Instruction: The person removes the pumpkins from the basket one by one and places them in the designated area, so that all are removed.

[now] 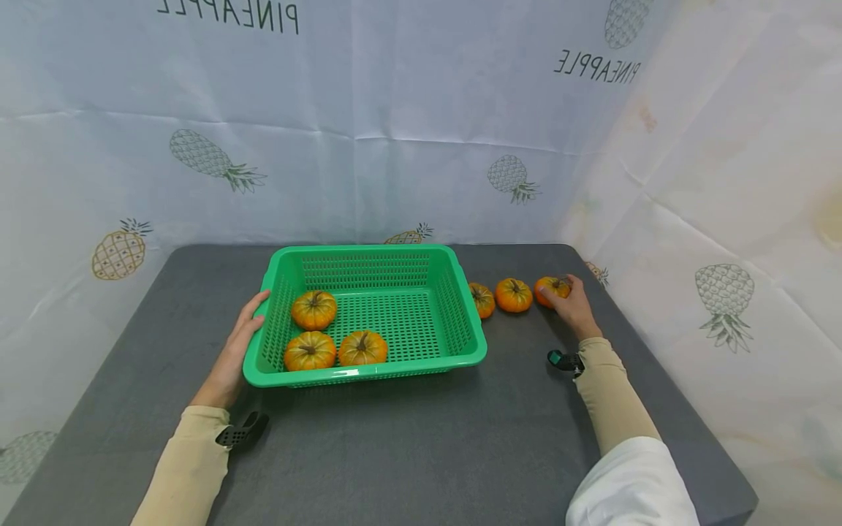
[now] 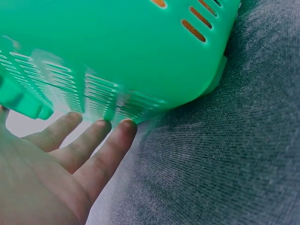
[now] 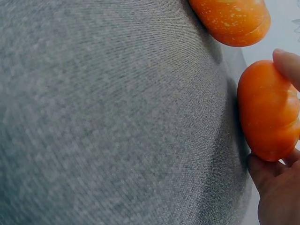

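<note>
A green plastic basket (image 1: 388, 371) with slotted walls sits on the dark table. Three small orange pumpkins lie inside it, among them one pumpkin (image 1: 313, 310) near its left wall. My left hand (image 1: 232, 358) is at the basket's left side, its fingers (image 2: 108, 154) fairly straight and their tips against the slotted wall in the left wrist view. Over at the table's far right, my right hand (image 1: 574, 307) holds another small pumpkin (image 3: 267, 112) between thumb and fingers, close over the cloth.
Two more pumpkins stand between the basket and my right hand: a middle one (image 1: 514, 295) and one partly hidden by the basket's right rim (image 1: 483, 301). A pineapple-printed curtain (image 1: 395, 183) hangs behind the grey table (image 1: 421, 453) and along its right side.
</note>
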Demonstrator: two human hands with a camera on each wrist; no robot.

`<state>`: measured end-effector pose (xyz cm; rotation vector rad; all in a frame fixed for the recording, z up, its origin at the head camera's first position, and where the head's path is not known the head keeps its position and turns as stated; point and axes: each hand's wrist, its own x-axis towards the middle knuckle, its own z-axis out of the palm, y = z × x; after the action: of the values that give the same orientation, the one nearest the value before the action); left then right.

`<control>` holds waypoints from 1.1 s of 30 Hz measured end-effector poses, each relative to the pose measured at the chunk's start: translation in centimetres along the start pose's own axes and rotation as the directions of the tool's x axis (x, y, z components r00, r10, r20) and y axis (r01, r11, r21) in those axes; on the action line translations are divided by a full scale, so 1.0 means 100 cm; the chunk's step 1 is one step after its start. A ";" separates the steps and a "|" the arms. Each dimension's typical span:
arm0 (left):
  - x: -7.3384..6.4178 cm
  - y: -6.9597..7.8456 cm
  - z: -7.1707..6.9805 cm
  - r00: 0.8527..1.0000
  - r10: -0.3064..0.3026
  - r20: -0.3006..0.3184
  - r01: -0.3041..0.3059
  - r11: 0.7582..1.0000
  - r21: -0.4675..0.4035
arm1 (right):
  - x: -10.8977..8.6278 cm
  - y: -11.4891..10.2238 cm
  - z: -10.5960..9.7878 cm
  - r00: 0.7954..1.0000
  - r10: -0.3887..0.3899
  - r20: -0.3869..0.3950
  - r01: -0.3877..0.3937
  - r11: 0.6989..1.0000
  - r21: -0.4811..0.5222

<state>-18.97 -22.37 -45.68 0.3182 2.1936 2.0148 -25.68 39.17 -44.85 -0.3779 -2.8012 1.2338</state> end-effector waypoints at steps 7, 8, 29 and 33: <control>0.000 0.001 0.000 1.000 0.004 0.002 -0.004 1.000 -0.004 | 0.003 0.000 0.002 1.000 0.024 0.009 -0.024 0.999 -0.043; -0.001 0.001 0.001 1.000 0.003 0.002 -0.003 1.000 -0.004 | 0.003 0.000 0.002 1.000 0.024 0.013 -0.024 0.998 -0.052; -0.001 0.001 0.000 1.000 -0.002 0.005 0.002 1.000 0.003 | 0.002 0.003 0.001 0.999 0.047 0.026 -0.045 0.997 -0.067; -0.001 0.001 0.001 1.000 0.006 0.003 -0.006 1.000 -0.003 | 0.002 0.002 0.001 0.999 0.039 0.024 -0.038 0.997 -0.064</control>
<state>-18.83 -22.32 -45.59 0.3279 2.1907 2.0187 -25.87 39.34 -45.06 -0.4247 -2.8738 1.1667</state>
